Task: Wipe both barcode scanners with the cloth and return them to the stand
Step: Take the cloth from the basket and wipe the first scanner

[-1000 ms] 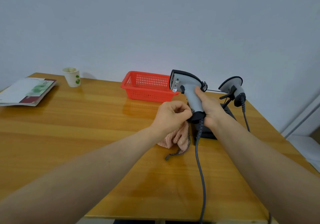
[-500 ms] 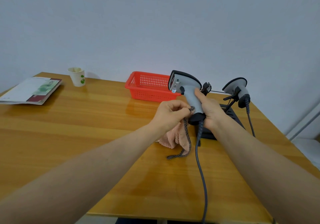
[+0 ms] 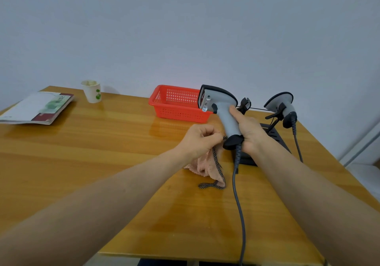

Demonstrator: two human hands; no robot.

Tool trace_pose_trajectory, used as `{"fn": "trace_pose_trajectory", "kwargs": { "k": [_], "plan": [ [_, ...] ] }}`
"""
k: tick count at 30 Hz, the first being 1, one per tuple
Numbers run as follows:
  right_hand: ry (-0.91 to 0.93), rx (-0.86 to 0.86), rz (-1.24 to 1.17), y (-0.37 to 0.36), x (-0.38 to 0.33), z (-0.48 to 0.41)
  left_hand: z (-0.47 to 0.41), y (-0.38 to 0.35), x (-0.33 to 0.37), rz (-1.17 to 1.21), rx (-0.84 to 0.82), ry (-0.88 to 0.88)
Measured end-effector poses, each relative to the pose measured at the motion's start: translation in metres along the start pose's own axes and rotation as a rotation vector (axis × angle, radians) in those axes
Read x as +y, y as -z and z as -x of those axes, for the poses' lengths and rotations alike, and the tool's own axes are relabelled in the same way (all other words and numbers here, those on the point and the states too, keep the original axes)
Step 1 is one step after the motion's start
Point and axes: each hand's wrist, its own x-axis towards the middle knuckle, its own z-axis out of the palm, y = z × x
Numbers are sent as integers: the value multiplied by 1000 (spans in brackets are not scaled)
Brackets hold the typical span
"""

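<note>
from my seat very little separates this from half a second ago: the left hand (image 3: 200,140) has sunk a touch and the right hand (image 3: 249,131) has not shifted, and a second ago the left fist was tighter against the butt of the handle than it is now. the right hand grips the grey barcode scanner (image 3: 221,109) by its handle, head up, just left of the stand (image 3: 274,135), thumb laid along the grip; the other fingers wrap behind it where i can't see them. the left hand is curled into a fist pinching the pink cloth (image 3: 202,166) at its speckled trim, just left of the stand and beside the scanner's black butt; i cannot tell if cloth and butt touch. the rest of the cloth trails down onto the table (image 3: 102,152). the second scanner (image 3: 281,105) sits in the stand's right cradle, and the left cradle clip (image 3: 245,103) pokes out behind the right thumb. the stand's base is mostly covered by the right hand and wrist. the held scanner's cable (image 3: 238,204) runs off the bottom edge. well left of the stand are a red basket (image 3: 176,105), a paper cup (image 3: 92,92) and a booklet (image 3: 39,107), its left end cut off.
</note>
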Motion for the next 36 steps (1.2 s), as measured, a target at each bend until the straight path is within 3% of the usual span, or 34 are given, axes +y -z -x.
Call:
{"fn": "trace_pose_trajectory", "kwargs": {
  "k": [8,10,14,22,25,29,33,36],
  "plan": [
    [-11,-23,0,-1,-3,2,-8,8,-1,-169,-99,174],
    [-20,-16,12,1,-2,3,-15,11,3,-153,-56,255],
    [44,-18,134,-3,4,5,-26,11,15,79,97,373],
    [127,-109,297,-23,15,14,-27,5,21,517,73,487],
    [206,-208,451,-11,15,10,-22,14,12,552,55,515],
    [244,-213,803,11,25,2,-15,27,5,591,88,547],
    [137,-543,1433,19,49,4,-10,37,0,675,107,559],
    [157,-614,1590,20,69,0,-5,39,1,708,118,553]
  ]
}}
